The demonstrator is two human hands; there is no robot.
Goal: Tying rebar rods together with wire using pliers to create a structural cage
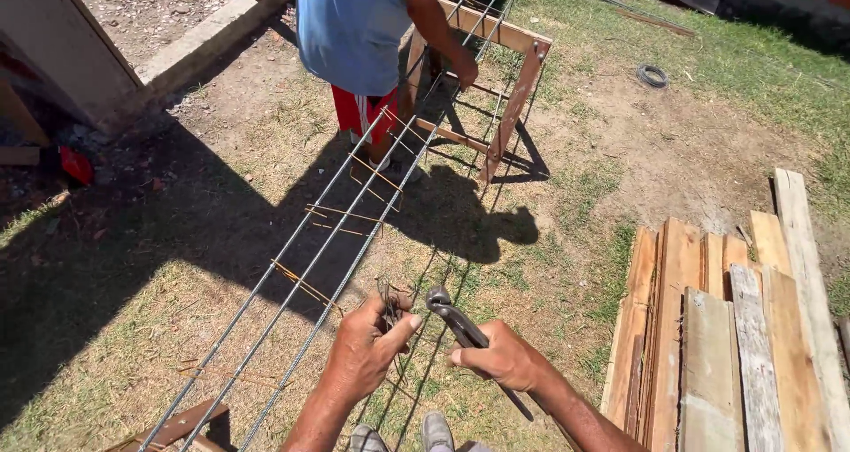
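My left hand (367, 346) pinches a twist of tie wire (390, 303) at the long rebar cage (341, 213), fingers closed on it. My right hand (500, 359) is clamped around the pincers (456, 319), whose head sits just beside the wire. Another person (363, 36) stands at the wooden trestle (505, 80); planks (726, 328) lie to my right.

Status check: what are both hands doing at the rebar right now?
Left hand pinching tie wire at the rebar. Right hand gripping pincers, head near the tie. Other person at the far trestle.
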